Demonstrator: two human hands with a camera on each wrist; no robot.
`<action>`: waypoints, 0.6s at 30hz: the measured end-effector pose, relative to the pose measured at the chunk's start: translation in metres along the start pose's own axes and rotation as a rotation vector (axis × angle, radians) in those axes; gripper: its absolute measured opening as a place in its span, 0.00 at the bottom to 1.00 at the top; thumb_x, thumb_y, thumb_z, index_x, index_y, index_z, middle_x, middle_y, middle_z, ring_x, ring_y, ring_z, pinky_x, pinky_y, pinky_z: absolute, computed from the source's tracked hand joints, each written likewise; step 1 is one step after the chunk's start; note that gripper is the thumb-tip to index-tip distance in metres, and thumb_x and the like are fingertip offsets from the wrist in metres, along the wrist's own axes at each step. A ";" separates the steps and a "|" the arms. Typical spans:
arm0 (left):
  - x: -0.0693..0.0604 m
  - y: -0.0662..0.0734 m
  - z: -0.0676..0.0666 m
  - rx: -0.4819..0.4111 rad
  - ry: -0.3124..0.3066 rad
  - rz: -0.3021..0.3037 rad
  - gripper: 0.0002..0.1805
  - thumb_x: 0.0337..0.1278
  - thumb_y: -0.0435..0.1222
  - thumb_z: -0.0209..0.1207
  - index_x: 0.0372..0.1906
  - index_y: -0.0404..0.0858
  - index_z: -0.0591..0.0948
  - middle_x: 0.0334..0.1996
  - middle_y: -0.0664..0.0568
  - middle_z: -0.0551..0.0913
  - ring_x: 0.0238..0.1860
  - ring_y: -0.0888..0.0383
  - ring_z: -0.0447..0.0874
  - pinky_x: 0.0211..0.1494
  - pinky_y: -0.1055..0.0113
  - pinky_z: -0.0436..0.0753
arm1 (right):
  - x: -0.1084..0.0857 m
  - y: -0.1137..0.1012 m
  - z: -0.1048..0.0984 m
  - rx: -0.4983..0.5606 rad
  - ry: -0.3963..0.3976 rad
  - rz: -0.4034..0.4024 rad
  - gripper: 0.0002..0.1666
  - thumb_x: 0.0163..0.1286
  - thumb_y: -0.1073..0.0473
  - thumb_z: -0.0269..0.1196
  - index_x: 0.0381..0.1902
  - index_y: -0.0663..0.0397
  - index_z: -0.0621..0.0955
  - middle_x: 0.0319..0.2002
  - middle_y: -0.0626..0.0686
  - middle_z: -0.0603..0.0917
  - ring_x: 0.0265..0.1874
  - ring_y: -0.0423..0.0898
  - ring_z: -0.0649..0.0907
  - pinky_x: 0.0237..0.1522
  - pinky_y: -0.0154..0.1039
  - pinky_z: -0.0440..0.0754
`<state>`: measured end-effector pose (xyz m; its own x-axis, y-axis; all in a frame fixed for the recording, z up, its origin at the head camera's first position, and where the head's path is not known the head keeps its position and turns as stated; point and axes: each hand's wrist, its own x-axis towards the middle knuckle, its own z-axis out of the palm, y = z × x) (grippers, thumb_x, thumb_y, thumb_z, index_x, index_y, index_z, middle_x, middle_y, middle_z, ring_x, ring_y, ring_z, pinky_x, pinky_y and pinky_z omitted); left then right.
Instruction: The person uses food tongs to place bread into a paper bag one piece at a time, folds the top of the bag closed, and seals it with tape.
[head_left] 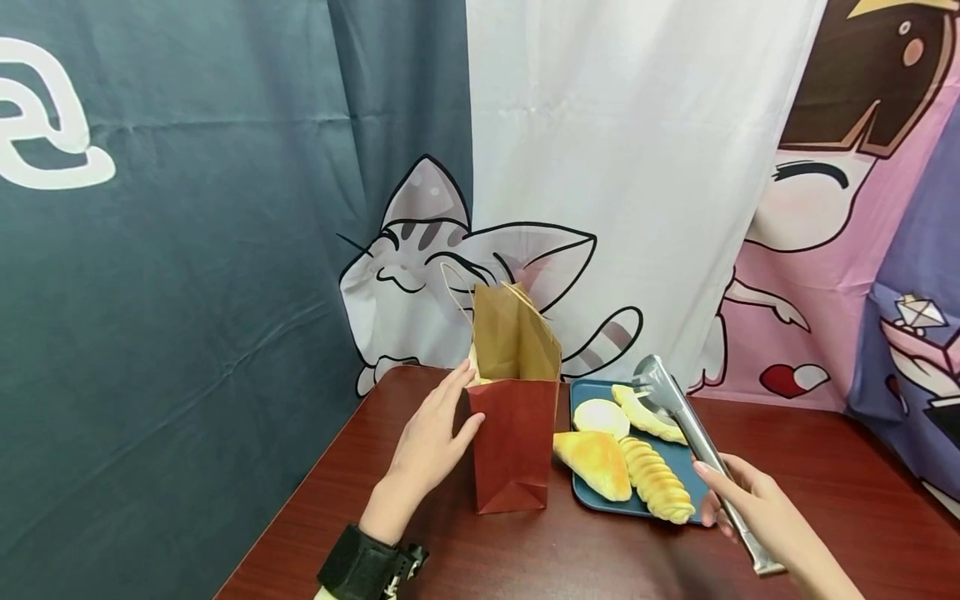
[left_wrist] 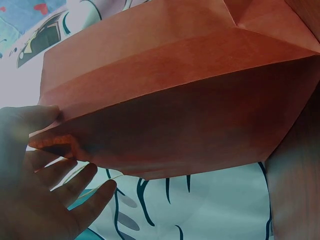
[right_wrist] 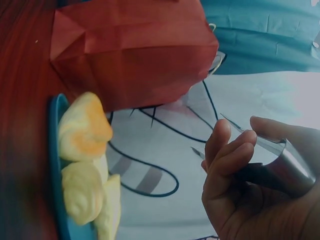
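Note:
A red paper bag (head_left: 512,450) stands upright on the table, its mouth open and its inside brown. At the bag's left side, near the top edge, my left hand (head_left: 433,437) rests with fingers extended; the left wrist view shows the thumb near one side of the bag (left_wrist: 165,120) and the fingers spread by another. My right hand (head_left: 757,504) grips metal tongs (head_left: 697,433), whose tips are above the blue tray (head_left: 678,462) and apart, with nothing between them. On the tray lie a triangular bread (head_left: 596,462), a twisted bread (head_left: 656,483), a round bread (head_left: 602,417) and a long bread (head_left: 637,412).
The reddish-brown wooden table (head_left: 600,558) carries the bag and the tray side by side. The triangular bread reaches over the tray's left rim toward the bag. A printed curtain (head_left: 645,125) hangs behind the table. Thin cord handles (head_left: 453,287) rise from the bag's top.

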<state>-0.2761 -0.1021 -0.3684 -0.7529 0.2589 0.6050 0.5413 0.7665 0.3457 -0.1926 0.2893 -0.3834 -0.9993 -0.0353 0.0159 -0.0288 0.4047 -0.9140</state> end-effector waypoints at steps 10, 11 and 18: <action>0.000 0.000 0.000 0.001 -0.001 -0.003 0.33 0.66 0.42 0.63 0.73 0.44 0.68 0.76 0.56 0.65 0.73 0.52 0.69 0.71 0.52 0.74 | -0.006 0.017 -0.008 -0.073 -0.033 0.124 0.30 0.80 0.45 0.50 0.63 0.66 0.66 0.22 0.50 0.82 0.18 0.41 0.76 0.22 0.37 0.78; 0.000 0.000 0.000 0.001 -0.001 -0.002 0.33 0.66 0.42 0.62 0.73 0.44 0.68 0.76 0.56 0.65 0.73 0.52 0.69 0.71 0.52 0.74 | -0.006 0.018 -0.009 -0.086 -0.032 0.131 0.30 0.79 0.45 0.50 0.63 0.66 0.66 0.22 0.50 0.82 0.18 0.41 0.76 0.22 0.37 0.79; 0.000 0.000 0.000 0.002 -0.003 -0.005 0.33 0.66 0.42 0.62 0.73 0.44 0.67 0.76 0.56 0.65 0.72 0.52 0.69 0.71 0.52 0.74 | -0.009 0.029 -0.012 -0.148 -0.046 0.174 0.32 0.77 0.42 0.52 0.58 0.68 0.68 0.23 0.50 0.82 0.19 0.41 0.78 0.22 0.37 0.80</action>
<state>-0.2757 -0.1019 -0.3685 -0.7566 0.2567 0.6013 0.5368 0.7690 0.3472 -0.1852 0.3121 -0.4057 -0.9873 0.0067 -0.1588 0.1374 0.5378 -0.8318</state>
